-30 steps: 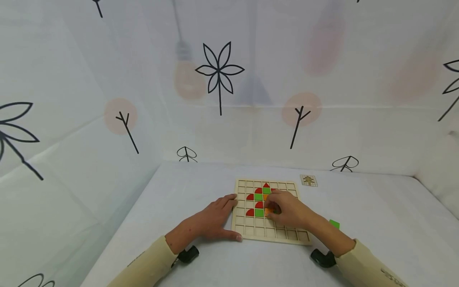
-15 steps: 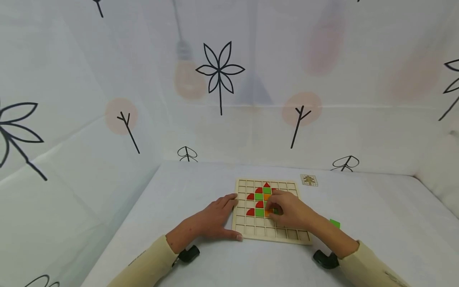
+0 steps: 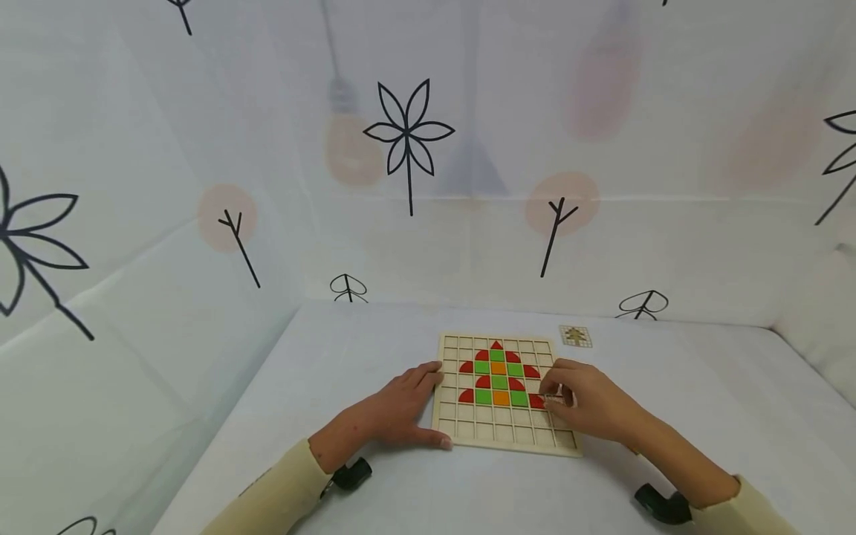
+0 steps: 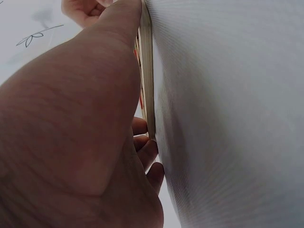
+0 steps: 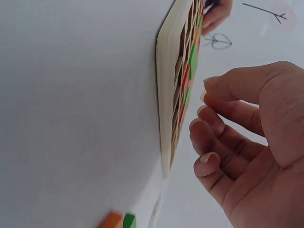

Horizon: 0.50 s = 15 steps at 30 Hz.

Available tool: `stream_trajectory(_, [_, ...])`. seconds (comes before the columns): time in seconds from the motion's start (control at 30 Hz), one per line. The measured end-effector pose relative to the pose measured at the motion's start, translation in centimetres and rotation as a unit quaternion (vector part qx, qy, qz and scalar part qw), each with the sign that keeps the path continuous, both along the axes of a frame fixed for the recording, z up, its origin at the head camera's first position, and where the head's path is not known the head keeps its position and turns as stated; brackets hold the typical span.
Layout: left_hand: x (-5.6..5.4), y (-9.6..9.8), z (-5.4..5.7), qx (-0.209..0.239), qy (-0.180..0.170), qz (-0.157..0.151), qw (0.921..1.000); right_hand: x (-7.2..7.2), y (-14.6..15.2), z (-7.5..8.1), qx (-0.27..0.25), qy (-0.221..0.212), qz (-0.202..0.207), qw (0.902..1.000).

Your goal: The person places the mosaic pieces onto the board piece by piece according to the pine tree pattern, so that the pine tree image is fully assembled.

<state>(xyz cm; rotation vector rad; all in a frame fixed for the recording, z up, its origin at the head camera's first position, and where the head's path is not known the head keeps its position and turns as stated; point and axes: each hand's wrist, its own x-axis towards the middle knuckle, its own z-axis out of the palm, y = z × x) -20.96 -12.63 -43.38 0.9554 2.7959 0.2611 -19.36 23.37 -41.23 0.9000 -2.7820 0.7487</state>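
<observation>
In the head view a pale wooden grid board [image 3: 468, 429] lies on the white table. Red, green and orange tiles in its cells form a stepped tree shape, with an orange tile [image 3: 501, 398] at the bottom centre. My left hand [image 3: 400, 407] rests at the board's left side, its fingers on the edge and its thumb by the near corner. Over the right side is my right hand [image 3: 591, 401], fingertips close to a red tile [image 3: 536, 401] at the bottom right. Its fingers are loosely bent in the right wrist view, with nothing visible between thumb and fingertips.
A small printed card [image 3: 576, 336] showing a tree lies behind the board's right corner. Low in the right wrist view, an orange piece [image 5: 111, 220] and a green piece [image 5: 129, 221] stand on the table. White patterned cloth [image 3: 468, 245] encloses the table.
My right hand has moved from over the board's middle to its right side, uncovering the right half of the tile pattern. The left hand stays put. My right forearm now hides the green piece.
</observation>
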Motion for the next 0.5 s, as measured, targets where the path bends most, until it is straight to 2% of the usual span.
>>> stream_trajectory(0.27, [0.0,0.0,-0.1,0.000,0.000,0.003,1.0000,1.3,3.2,0.3,-0.001,0.023,-0.031,0.9993])
stream_trajectory(0.5, [0.1,0.0,0.0,0.000,0.003,0.003,1.0000,1.9,5.3,-0.1,0.009,0.035,-0.058,0.9976])
